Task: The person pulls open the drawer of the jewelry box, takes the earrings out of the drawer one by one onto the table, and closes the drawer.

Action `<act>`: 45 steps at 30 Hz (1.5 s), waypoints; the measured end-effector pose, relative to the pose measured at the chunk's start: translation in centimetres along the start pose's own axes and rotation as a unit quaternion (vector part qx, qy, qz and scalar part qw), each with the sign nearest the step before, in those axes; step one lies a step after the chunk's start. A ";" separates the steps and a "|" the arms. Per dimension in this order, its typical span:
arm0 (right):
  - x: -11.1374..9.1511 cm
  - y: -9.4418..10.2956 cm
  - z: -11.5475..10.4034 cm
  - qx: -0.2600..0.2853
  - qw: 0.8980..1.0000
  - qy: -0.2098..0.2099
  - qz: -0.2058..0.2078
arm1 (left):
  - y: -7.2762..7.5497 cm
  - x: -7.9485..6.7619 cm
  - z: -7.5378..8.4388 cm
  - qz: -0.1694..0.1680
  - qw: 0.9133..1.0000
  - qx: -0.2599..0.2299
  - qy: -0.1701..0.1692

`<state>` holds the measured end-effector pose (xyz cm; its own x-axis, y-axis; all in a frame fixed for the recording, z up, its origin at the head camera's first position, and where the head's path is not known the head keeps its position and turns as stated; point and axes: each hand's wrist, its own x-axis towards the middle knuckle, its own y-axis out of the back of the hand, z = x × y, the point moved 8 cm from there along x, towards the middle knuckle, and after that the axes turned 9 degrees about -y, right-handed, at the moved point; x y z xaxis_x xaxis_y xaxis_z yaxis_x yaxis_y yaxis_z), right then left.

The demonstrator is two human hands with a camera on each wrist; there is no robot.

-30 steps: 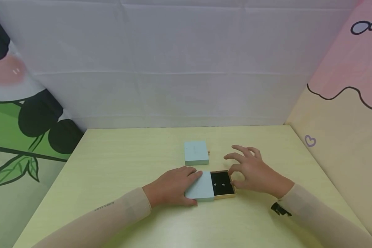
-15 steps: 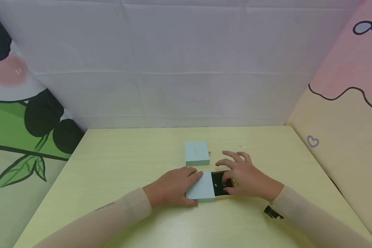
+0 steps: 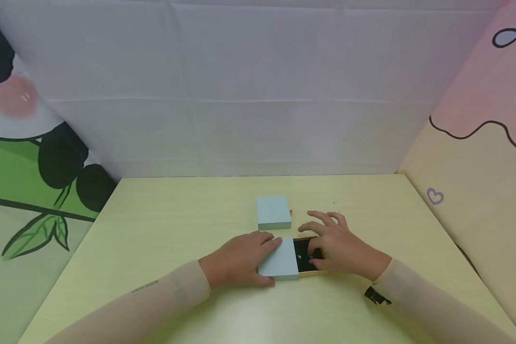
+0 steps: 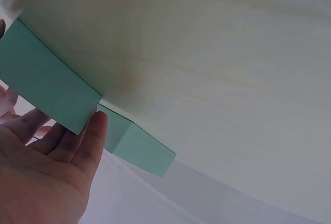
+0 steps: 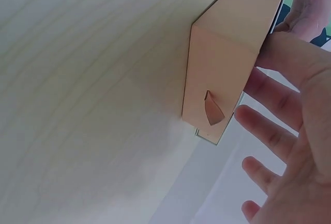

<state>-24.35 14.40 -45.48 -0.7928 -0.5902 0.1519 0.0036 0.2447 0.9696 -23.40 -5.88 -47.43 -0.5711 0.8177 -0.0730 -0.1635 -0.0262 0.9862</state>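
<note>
A pale blue jewelry box (image 3: 279, 260) lies on the table with its drawer slid out to the right. My left hand (image 3: 241, 258) grips its sleeve from the left, thumb along the near side and fingers over the top and far side. The drawer (image 3: 302, 273) has a black lining, with a small star-shaped earring (image 3: 300, 257) on it. My right hand (image 3: 341, 248) reaches in from the right, thumb and index finger low over the lining around a second earring (image 3: 311, 257); I cannot tell whether they pinch it. Its other fingers spread above. The right wrist view shows the drawer's tan outside (image 5: 222, 53) and pull tab (image 5: 213, 110).
A second pale blue box (image 3: 274, 212) sits just behind the first one, its small tab poking out on the right. The light wooden table (image 3: 176, 205) ends at a white cloth backdrop (image 3: 258, 134). Printed panels (image 3: 464, 191) flank both sides.
My right hand has moved left from the drawer's outer edge to over the black lining, its thumb and index finger now at the right earring. The left hand has stayed put.
</note>
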 end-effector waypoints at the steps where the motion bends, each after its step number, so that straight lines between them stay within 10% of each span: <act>1: 0.0 0.0 0.0 0.001 1.000 -0.001 0.000 | 0.0 0.0 0.0 0.000 1.000 0.000 0.000; 45: 0.7 -1.3 0.2 -0.042 0.999 0.004 0.013 | -1.0 0.5 -0.8 0.012 1.000 0.010 -0.003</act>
<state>-25.02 13.83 -46.65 -0.7869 -0.5905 0.1791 0.0755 0.1959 0.9777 -24.12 -5.92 -48.57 -0.5699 0.8203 -0.0488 -0.1331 -0.0336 0.9905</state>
